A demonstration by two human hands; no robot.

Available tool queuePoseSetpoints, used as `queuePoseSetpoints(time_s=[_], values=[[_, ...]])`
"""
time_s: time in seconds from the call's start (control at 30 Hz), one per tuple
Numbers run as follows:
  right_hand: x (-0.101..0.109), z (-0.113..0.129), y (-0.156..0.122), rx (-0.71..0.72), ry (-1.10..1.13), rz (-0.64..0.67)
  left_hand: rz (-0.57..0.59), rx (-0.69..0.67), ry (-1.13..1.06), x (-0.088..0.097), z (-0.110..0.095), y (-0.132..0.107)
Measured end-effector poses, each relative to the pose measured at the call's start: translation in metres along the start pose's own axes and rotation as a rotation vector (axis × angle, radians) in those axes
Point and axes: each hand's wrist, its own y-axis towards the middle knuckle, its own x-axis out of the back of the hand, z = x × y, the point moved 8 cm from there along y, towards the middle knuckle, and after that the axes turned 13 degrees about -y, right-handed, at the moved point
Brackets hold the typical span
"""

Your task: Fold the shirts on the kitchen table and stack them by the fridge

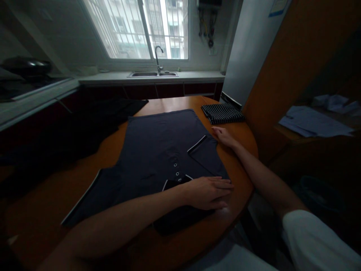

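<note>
Dark grey-blue cotton-looking polo shirt with white-edged sleeves lies spread at the middle of the orange-brown wooden desk, one sleeve turned inward. At five o'clock on it, the left hand rests palm down, released, fingers slightly apart. At three o'clock, the right hand lies unclenched beside its edge; contact is unclear. A folded black-and-white striped cloth sits at two o'clock, a crumpled black fabric heap at nine.

Daylight entered through a barred window at top centre-left. Below, a rounded wooden bench filled the middle.
</note>
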Motion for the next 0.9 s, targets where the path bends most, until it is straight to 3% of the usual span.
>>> queuePoseSetpoints(time_s=[0.07, 0.13, 0.23, 0.3, 0.37, 0.43, 0.57, 0.67, 0.77, 0.9], values=[[0.015, -0.001, -0.005, -0.118, 0.238, -0.097, 0.006, -0.046, 0.011, 0.0, -0.005, 0.001], [0.019, 0.007, -0.014, -0.173, 0.452, -0.03, 0.02, -0.105, 0.01, 0.0, -0.011, 0.001], [0.003, 0.035, -0.035, -0.174, 0.663, 0.37, -0.024, -0.121, 0.031, 0.004, -0.013, 0.003], [-0.013, 0.05, -0.053, -0.193, 0.71, 0.655, -0.097, -0.02, 0.068, 0.009, -0.002, 0.003], [-0.024, 0.053, -0.062, -0.231, 0.723, 0.785, -0.128, 0.087, 0.088, 0.011, 0.01, 0.001], [-0.027, 0.045, -0.056, -0.284, 0.758, 0.699, -0.101, 0.126, 0.08, 0.009, 0.016, -0.001], [-0.012, 0.01, -0.03, -0.407, 0.792, 0.256, -0.038, 0.039, 0.044, 0.005, 0.008, -0.001], [0.002, -0.01, -0.023, -0.498, 0.734, 0.038, -0.01, -0.042, 0.019, 0.003, -0.001, 0.0], [0.012, -0.021, -0.022, -0.552, 0.71, -0.093, -0.024, -0.099, -0.001, 0.004, -0.007, 0.0], [0.02, -0.023, -0.022, -0.535, 0.679, -0.167, -0.053, -0.102, -0.012, 0.008, -0.007, 0.001]])
